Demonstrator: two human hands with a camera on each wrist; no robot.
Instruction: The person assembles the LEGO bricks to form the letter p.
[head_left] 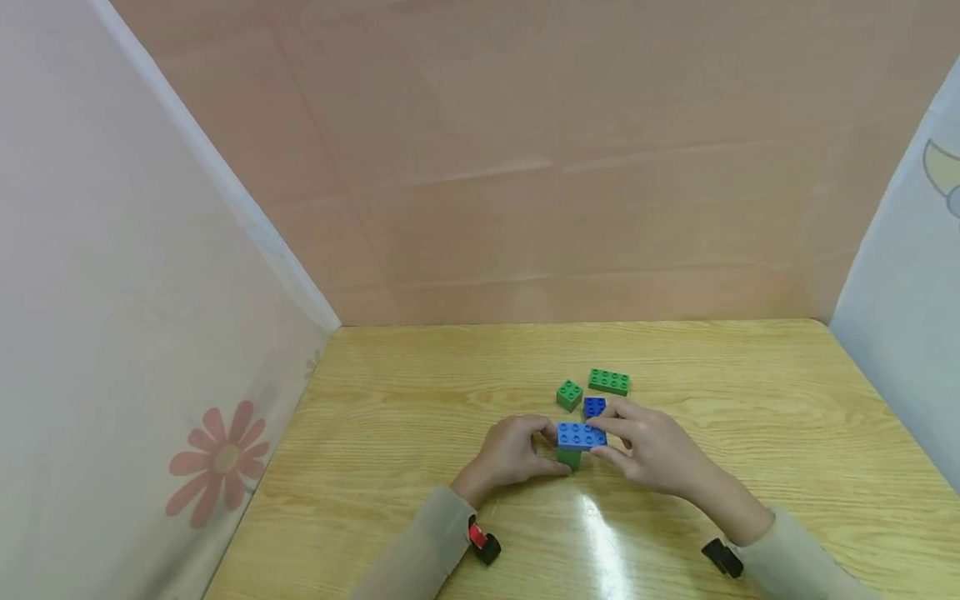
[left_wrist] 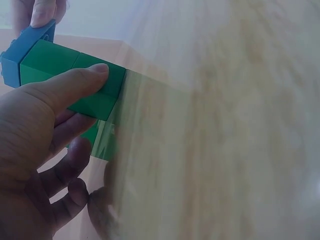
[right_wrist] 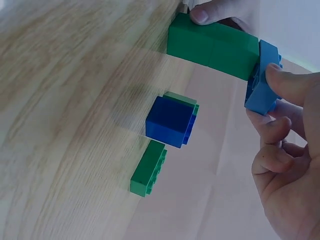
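Note:
Two green building bricks [head_left: 569, 460] stand stacked on the table, one on top of the other. My left hand [head_left: 513, 452] grips this stack between thumb and fingers, with the thumb along its near side in the left wrist view. A light blue brick [head_left: 576, 436], two studs by four, lies across the top, its free end jutting out to the right. That overhanging end is pinched by the thumb and fingers of my right hand [head_left: 660, 450]. In the right wrist view the light blue brick [right_wrist: 264, 82] meets the top of the green stack [right_wrist: 212, 46].
Just behind the hands sits a dark blue brick [head_left: 594, 406]. A small square green brick [head_left: 569, 395] and a longer green brick [head_left: 609, 382] lie farther back. The wooden table [head_left: 420, 375] ends at a draped back wall, with pale sheets on both sides.

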